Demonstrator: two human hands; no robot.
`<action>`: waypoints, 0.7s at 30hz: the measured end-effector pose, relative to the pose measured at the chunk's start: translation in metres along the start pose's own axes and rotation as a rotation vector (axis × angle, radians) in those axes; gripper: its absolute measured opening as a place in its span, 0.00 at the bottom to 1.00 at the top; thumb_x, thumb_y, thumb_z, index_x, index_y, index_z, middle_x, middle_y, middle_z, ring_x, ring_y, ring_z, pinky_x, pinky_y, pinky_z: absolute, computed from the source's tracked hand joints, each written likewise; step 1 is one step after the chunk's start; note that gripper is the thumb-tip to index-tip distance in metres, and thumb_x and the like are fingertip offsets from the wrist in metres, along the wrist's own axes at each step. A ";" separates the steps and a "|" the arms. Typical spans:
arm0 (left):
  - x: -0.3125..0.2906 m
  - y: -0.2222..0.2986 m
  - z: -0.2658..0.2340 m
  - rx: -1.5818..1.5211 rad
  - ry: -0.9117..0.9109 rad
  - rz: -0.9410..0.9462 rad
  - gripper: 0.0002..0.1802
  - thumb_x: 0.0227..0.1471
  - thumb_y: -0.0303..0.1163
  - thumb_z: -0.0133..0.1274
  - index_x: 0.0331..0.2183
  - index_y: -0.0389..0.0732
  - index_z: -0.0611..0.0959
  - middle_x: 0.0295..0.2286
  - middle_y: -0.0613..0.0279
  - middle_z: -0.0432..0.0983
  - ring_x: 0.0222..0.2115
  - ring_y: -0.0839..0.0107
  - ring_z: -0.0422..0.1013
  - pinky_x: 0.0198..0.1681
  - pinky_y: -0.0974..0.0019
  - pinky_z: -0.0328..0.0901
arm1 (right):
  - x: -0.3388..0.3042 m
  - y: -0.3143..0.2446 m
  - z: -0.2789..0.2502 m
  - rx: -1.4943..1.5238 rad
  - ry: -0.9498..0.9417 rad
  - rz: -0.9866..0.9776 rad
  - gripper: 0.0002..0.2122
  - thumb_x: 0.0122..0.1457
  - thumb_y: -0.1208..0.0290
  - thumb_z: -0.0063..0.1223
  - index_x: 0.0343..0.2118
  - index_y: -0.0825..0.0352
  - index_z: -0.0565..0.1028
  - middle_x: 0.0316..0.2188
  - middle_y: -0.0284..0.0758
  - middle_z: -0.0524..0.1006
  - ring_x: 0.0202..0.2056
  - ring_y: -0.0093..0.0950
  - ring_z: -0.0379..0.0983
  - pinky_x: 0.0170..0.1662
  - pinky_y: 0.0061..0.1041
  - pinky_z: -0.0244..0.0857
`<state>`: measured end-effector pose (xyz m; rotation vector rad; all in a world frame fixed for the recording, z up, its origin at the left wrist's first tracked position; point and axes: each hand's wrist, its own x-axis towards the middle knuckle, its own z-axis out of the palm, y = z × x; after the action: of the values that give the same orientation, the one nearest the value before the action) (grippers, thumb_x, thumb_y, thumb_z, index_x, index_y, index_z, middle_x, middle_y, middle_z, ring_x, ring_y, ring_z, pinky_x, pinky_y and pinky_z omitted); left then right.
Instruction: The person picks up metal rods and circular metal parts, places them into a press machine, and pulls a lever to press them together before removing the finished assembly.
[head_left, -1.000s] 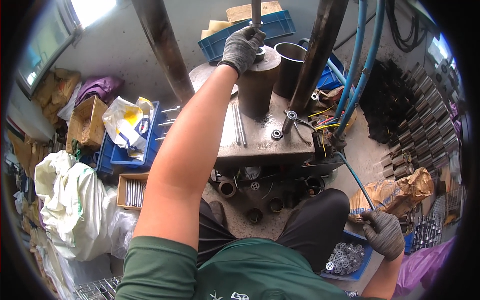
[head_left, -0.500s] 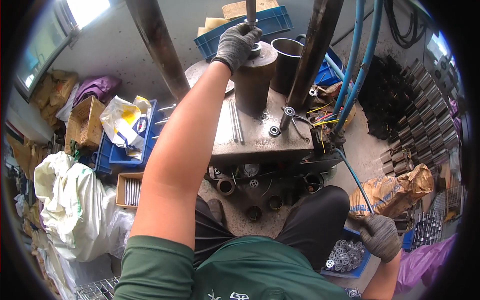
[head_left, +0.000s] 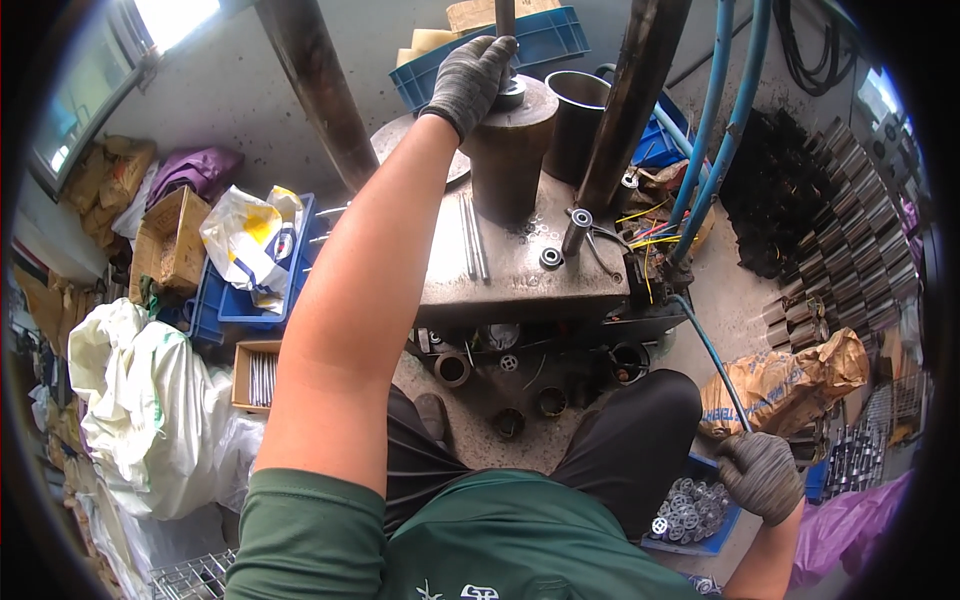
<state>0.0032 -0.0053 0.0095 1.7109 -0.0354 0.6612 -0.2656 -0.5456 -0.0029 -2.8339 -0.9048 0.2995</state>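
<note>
My left hand (head_left: 468,85), in a grey knit glove, reaches up with its fingers closed around an upright steel rod (head_left: 506,17). Beneath it a metal ring (head_left: 511,97) sits on top of the thick round steel pedestal (head_left: 510,150); my fingers partly hide where the rod meets it. At the lower right my gloved right hand (head_left: 762,478) is wrapped round the end of a blue lever (head_left: 712,355). On the machine's steel table (head_left: 520,292) lie a bearing (head_left: 551,258), two thin rods (head_left: 473,238) and a short upright cylinder topped by a bearing (head_left: 577,232).
Two thick steel columns (head_left: 318,95) and blue hoses (head_left: 712,140) rise beside the pedestal. A blue bin (head_left: 715,540) of small metal discs stands near my right knee. Left are a carton of rods (head_left: 262,378) and a white sack (head_left: 140,410); right, stacked metal tubes (head_left: 840,230).
My left hand has shifted slightly up and its fingers now cover the ring that showed around the rod. The right hand and lever have barely moved.
</note>
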 end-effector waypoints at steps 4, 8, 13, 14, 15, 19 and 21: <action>0.001 0.001 -0.001 0.008 -0.002 -0.023 0.20 0.69 0.46 0.55 0.39 0.36 0.86 0.26 0.64 0.81 0.27 0.75 0.73 0.38 0.67 0.70 | 0.005 -0.004 -0.011 0.076 0.091 0.062 0.11 0.56 0.71 0.59 0.40 0.65 0.85 0.31 0.47 0.82 0.34 0.49 0.80 0.43 0.46 0.74; 0.001 0.002 0.000 -0.001 0.003 -0.012 0.20 0.68 0.45 0.56 0.36 0.36 0.86 0.25 0.64 0.80 0.26 0.74 0.73 0.37 0.67 0.69 | 0.004 -0.003 -0.010 -0.071 -0.076 -0.009 0.11 0.57 0.73 0.58 0.41 0.66 0.84 0.32 0.47 0.82 0.35 0.48 0.81 0.43 0.46 0.75; -0.002 0.005 0.000 -0.004 -0.006 -0.016 0.20 0.68 0.44 0.56 0.33 0.36 0.85 0.23 0.66 0.79 0.25 0.74 0.72 0.36 0.67 0.68 | 0.002 0.003 -0.002 0.046 0.100 -0.012 0.09 0.57 0.69 0.59 0.38 0.66 0.85 0.31 0.45 0.83 0.35 0.48 0.81 0.43 0.45 0.75; -0.003 0.005 0.000 -0.002 -0.006 -0.007 0.19 0.68 0.44 0.56 0.33 0.36 0.85 0.23 0.66 0.79 0.25 0.74 0.72 0.36 0.67 0.68 | 0.002 0.004 -0.003 0.047 0.097 -0.026 0.10 0.58 0.69 0.59 0.38 0.67 0.84 0.32 0.46 0.83 0.35 0.48 0.81 0.43 0.44 0.75; -0.003 0.005 0.000 -0.003 -0.005 -0.001 0.19 0.67 0.43 0.56 0.33 0.36 0.85 0.23 0.66 0.78 0.25 0.74 0.72 0.36 0.67 0.68 | 0.002 0.005 -0.003 -0.004 0.034 -0.028 0.10 0.58 0.69 0.59 0.39 0.67 0.84 0.32 0.46 0.83 0.35 0.48 0.81 0.43 0.44 0.75; -0.001 0.004 -0.001 0.018 -0.005 -0.025 0.18 0.67 0.42 0.56 0.33 0.36 0.84 0.23 0.65 0.78 0.25 0.74 0.71 0.36 0.66 0.68 | 0.002 0.007 -0.005 -0.028 -0.019 -0.016 0.10 0.58 0.69 0.59 0.39 0.67 0.85 0.32 0.46 0.84 0.36 0.47 0.82 0.43 0.44 0.75; 0.000 0.003 -0.003 0.047 -0.030 -0.032 0.18 0.66 0.45 0.57 0.37 0.38 0.86 0.27 0.64 0.81 0.28 0.74 0.75 0.39 0.68 0.71 | 0.002 0.007 -0.004 0.028 0.057 0.009 0.10 0.58 0.68 0.59 0.38 0.66 0.85 0.32 0.45 0.84 0.36 0.47 0.82 0.43 0.45 0.75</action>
<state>0.0010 -0.0030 0.0127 1.7627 -0.0134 0.6166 -0.2593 -0.5508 -0.0011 -2.8062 -0.8703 0.2296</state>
